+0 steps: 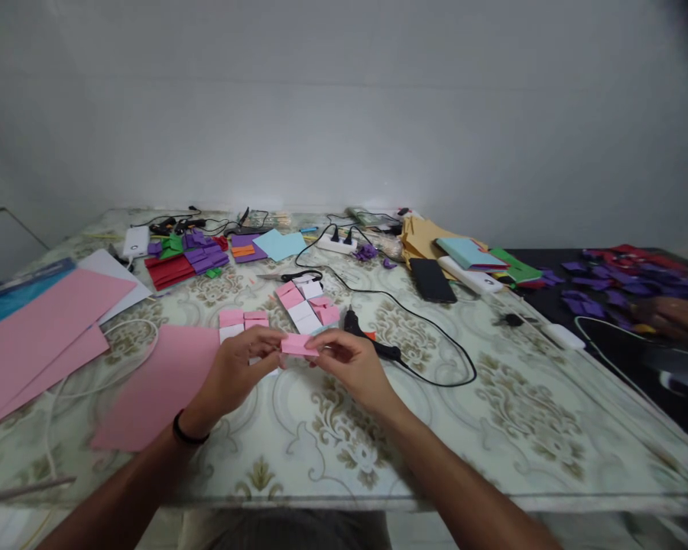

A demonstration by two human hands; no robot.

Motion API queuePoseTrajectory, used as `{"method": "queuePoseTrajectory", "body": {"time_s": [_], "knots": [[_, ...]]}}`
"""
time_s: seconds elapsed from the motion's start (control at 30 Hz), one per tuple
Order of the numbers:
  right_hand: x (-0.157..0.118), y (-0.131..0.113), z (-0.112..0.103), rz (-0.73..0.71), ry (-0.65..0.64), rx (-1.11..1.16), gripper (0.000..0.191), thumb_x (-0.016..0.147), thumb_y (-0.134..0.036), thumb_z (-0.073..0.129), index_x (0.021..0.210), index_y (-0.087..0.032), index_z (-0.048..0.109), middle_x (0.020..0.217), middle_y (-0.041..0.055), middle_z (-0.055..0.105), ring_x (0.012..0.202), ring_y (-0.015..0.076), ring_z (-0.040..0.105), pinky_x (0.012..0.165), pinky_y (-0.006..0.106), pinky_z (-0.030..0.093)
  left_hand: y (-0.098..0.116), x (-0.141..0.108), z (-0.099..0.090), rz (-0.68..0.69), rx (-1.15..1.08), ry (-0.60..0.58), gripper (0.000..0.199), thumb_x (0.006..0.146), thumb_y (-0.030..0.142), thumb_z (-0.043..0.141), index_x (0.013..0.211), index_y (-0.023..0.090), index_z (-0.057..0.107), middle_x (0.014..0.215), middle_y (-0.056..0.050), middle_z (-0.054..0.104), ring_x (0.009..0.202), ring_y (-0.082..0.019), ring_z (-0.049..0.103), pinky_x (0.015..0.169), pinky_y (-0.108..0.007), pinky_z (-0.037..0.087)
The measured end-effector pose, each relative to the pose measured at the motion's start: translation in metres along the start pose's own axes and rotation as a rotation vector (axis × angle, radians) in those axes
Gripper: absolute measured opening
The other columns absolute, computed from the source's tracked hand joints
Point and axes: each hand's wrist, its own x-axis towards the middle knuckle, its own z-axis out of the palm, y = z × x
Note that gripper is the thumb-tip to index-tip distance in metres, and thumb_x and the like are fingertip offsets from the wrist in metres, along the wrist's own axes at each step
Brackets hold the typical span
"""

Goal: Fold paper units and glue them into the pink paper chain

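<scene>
Pinching the small pink paper [296,345] above the table [424,443], our left hand [244,360] and right hand [352,365] have fingertips closed on its ends. Folded pieces [303,315] ahead look done; ours seems unfinished.

From the middle of the floral-patterned counter [550,458], a white rectangular power strip [328,244] lay at twelve o'clock, tan paper sheets [421,233] at one, a black rectangular phone [433,281] at two and a white boxy device [136,242] at ten.
</scene>
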Motion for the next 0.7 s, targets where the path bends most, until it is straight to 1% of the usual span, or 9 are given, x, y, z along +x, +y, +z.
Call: {"method": "queuePoseTrajectory", "body": {"time_s": [0.07,0.2,0.27,0.4,0.6,0.67,0.7], "knots": [[-0.0002,-0.0013,0.0002,-0.001,-0.005,0.009,0.015,0.078,-0.033,0.084,0.088,-0.021,0.081,0.088,0.0046,0.080,0.072,0.0172,0.070,0.070,0.030,0.056,0.0002,-0.0001,-0.0011,0.015,0.076,-0.023,0.013,0.085,0.023,0.074,0.097,0.019,0.078,0.079,-0.003,0.079,0.075,-0.018,0.076,0.074,-0.027,0.058],[-0.0008,-0.0043,0.0011,0.004,-0.013,0.042,0.019,0.079,-0.037,0.085,0.090,-0.021,0.082,0.083,0.0048,0.079,0.073,0.0185,0.073,0.073,0.031,0.059,0.0017,-0.0004,-0.0035,0.068,0.234,0.070,0.013,0.083,0.023,0.075,0.090,0.021,0.084,0.090,-0.006,0.084,0.083,-0.022,0.077,0.077,-0.030,0.059],[-0.0010,-0.0047,0.0014,-0.001,-0.010,0.061,0.021,0.079,-0.039,0.086,0.089,-0.021,0.083,0.082,0.0053,0.080,0.074,0.0196,0.074,0.074,0.032,0.060,0.0031,-0.0008,-0.0041,0.069,0.271,0.096,0.013,0.081,0.024,0.076,0.088,0.022,0.086,0.091,-0.007,0.085,0.084,-0.024,0.078,0.077,-0.031,0.060],[-0.0012,-0.0043,0.0010,-0.018,-0.001,0.065,0.019,0.078,-0.040,0.086,0.086,-0.022,0.083,0.082,0.0058,0.081,0.075,0.0202,0.076,0.074,0.033,0.062,0.0048,-0.0017,-0.0042,0.068,0.281,0.090,0.012,0.081,0.025,0.076,0.088,0.023,0.087,0.086,-0.006,0.084,0.078,-0.024,0.077,0.075,-0.032,0.060],[-0.0016,-0.0051,0.0005,-0.013,-0.003,0.057,0.019,0.077,-0.040,0.087,0.084,-0.022,0.083,0.080,0.0060,0.081,0.074,0.0208,0.076,0.074,0.035,0.062,0.0030,-0.0014,-0.0045,0.073,0.270,0.077,0.012,0.082,0.026,0.076,0.087,0.023,0.086,0.085,-0.007,0.084,0.078,-0.023,0.076,0.074,-0.032,0.059],[-0.0015,-0.0058,0.0001,-0.012,-0.006,0.058,0.018,0.077,-0.039,0.087,0.084,-0.022,0.083,0.081,0.0056,0.081,0.074,0.0206,0.075,0.075,0.035,0.062,0.0030,-0.0012,-0.0040,0.070,0.242,0.074,0.010,0.082,0.025,0.076,0.086,0.021,0.084,0.085,-0.007,0.083,0.078,-0.022,0.076,0.075,-0.031,0.058],[-0.0014,-0.0063,-0.0003,-0.013,-0.010,0.057,0.017,0.077,-0.038,0.087,0.085,-0.022,0.083,0.082,0.0055,0.081,0.075,0.0204,0.075,0.075,0.034,0.061,0.0029,-0.0011,-0.0034,0.065,0.205,0.068,0.010,0.082,0.025,0.076,0.089,0.021,0.082,0.085,-0.006,0.082,0.078,-0.022,0.075,0.074,-0.030,0.058]]}}
